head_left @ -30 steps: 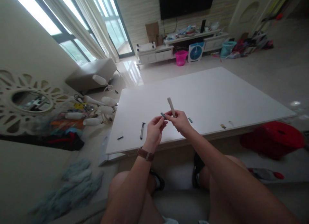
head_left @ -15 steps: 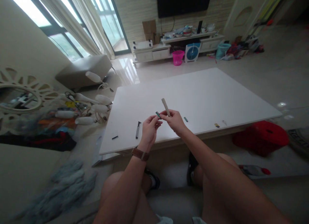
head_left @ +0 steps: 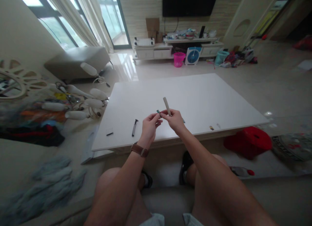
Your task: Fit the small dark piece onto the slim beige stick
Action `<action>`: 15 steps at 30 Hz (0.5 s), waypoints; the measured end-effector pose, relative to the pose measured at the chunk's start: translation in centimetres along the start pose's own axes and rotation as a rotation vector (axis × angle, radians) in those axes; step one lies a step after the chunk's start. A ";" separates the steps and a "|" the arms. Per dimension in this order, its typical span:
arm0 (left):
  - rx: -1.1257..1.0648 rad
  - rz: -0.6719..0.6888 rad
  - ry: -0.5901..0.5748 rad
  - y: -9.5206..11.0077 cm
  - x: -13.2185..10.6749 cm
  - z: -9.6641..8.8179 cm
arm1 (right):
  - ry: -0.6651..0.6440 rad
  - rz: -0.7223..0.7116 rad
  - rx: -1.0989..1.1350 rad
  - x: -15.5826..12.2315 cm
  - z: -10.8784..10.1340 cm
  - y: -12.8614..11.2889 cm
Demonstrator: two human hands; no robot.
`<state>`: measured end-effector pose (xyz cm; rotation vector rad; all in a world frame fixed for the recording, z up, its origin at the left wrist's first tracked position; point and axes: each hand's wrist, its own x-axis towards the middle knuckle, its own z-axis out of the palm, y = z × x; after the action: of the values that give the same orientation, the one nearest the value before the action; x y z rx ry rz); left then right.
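My left hand [head_left: 149, 128], with a brown watch strap at the wrist, pinches a small dark green piece [head_left: 158, 112] between thumb and fingertips. My right hand [head_left: 173, 119] is closed on a short beige stick [head_left: 167, 106] that points up and away. Both hands meet above the near edge of the white table [head_left: 202, 96], fingertips almost touching. A thin black pen-like part [head_left: 134, 127] and a small black bit [head_left: 109, 133] lie on the table to the left of my left hand.
Tiny bits [head_left: 212, 127] lie on the table to the right. A red stool [head_left: 248, 142] stands on the floor at right. White lamp bulbs and clutter [head_left: 80, 104] sit left of the table. My bare knees are below.
The head has turned, so the whole scene has shifted left and down. Both hands keep the same grips and stay together; the stick and green piece are slightly closer.
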<state>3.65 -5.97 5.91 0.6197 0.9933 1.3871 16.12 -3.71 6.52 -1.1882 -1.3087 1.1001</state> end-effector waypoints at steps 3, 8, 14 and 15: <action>0.026 0.012 0.037 -0.2 0.0 0.1 | 0.001 -0.042 -0.072 -0.2 0.1 0.3; 0.093 -0.069 0.036 0.1 -0.2 -0.3 | 0.053 -0.040 -0.118 -0.2 -0.8 0.7; -0.015 -0.112 0.009 1.7 -0.1 -0.6 | 0.378 -0.162 -0.357 1.9 -7.5 -1.7; -0.031 -0.116 0.015 2.0 0.0 -0.7 | 0.466 -0.187 -0.347 2.5 -9.0 -1.9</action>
<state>2.06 -5.87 7.29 0.5218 1.0020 1.3040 24.92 -1.39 9.32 -1.4371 -1.2342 0.4295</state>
